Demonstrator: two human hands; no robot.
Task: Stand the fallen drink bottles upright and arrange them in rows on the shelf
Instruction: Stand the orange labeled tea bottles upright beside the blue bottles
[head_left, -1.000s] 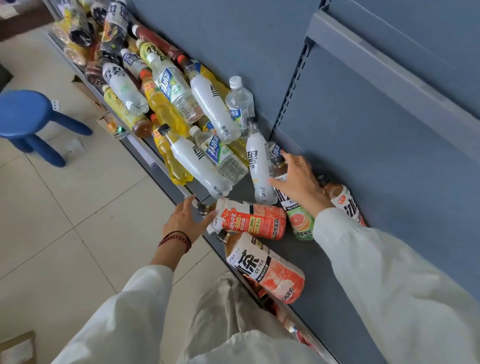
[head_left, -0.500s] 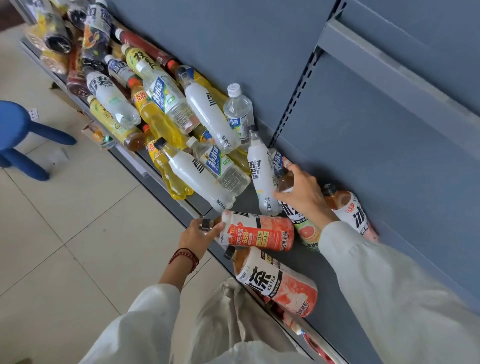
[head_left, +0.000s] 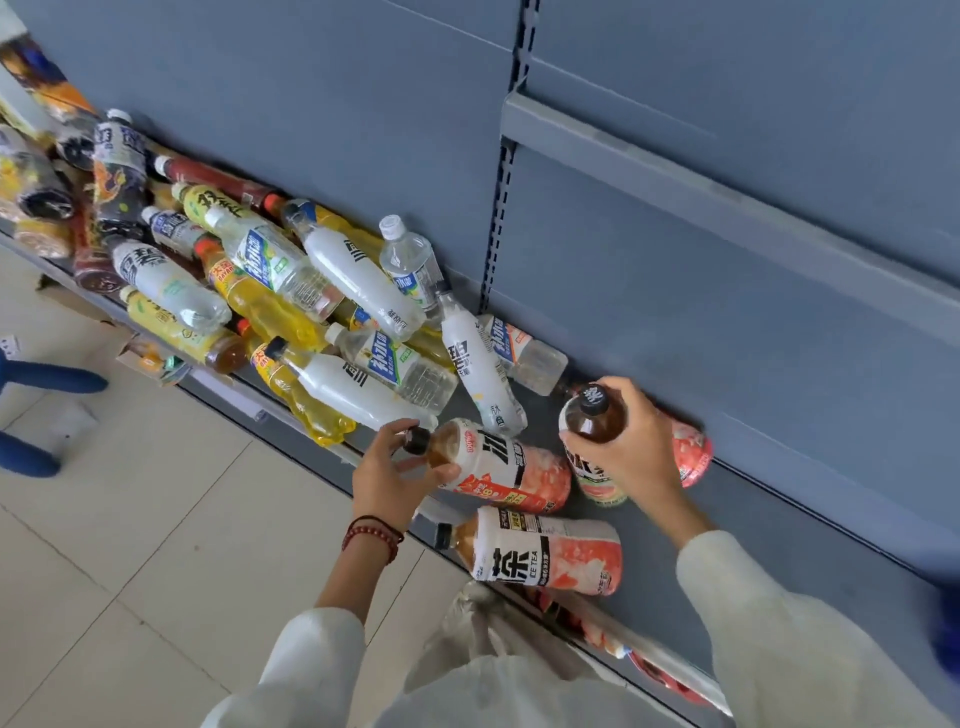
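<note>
Several ice tea bottles with pink and white labels lie on the grey shelf (head_left: 727, 545). My right hand (head_left: 631, 444) grips one ice tea bottle (head_left: 592, 415) by its shoulder, lifted nearly upright near the back panel. My left hand (head_left: 387, 475) holds the neck of a second ice tea bottle (head_left: 501, 465), which lies on its side. A third ice tea bottle (head_left: 540, 553) lies flat at the shelf's front edge. Another one (head_left: 691, 449) lies behind my right hand, mostly hidden.
A heap of fallen drink bottles (head_left: 291, 291), white, clear and yellow, covers the shelf to the left. A slotted upright (head_left: 501, 197) runs up the back panel, with an upper shelf edge (head_left: 727, 192) to its right. A blue stool (head_left: 31, 415) stands on the tiled floor.
My right hand has raised its ice tea bottle from lying down to nearly upright. My left hand has closed around the neck of the second bottle. The camera has shifted right.
</note>
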